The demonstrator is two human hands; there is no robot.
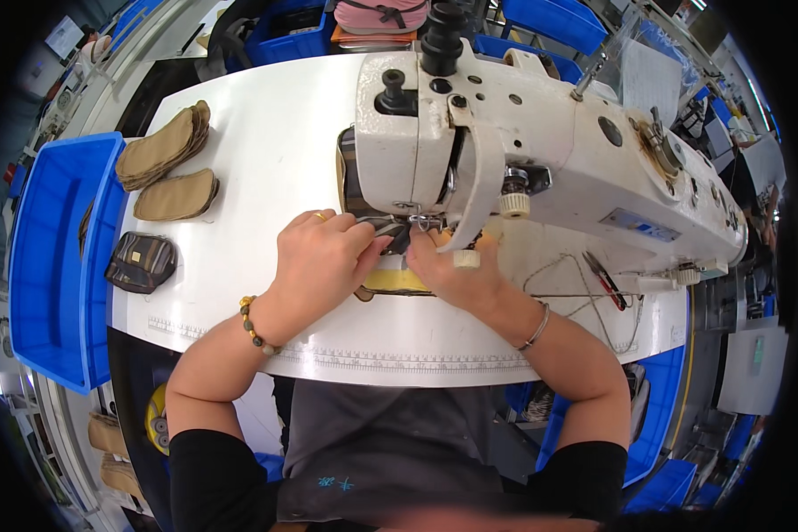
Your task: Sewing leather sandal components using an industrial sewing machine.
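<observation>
A white sewing machine (505, 115) stands over the table, its metal presser foot (424, 222) down by my fingertips. Beneath it lies a dark striped fabric piece (349, 177) with a tan edge. My left hand (324, 262) is closed, its curled fingers pinching the fabric just left of the foot. Close in on the right side of the foot, my right hand (457, 270) is closed on the same fabric, its fingertips partly hidden by the machine. Between my wrists a yellow panel (399, 280) with a dark edge lies on the table.
Tan fabric pieces (164, 146) are stacked at the left of the white table (257, 115), near a small dark striped pouch (142, 262). A blue bin (62, 266) stands beyond them. Red-handled thread snips (606, 282) and loose cord (554, 266) lie right. A printed ruler (381, 359) runs along the front edge.
</observation>
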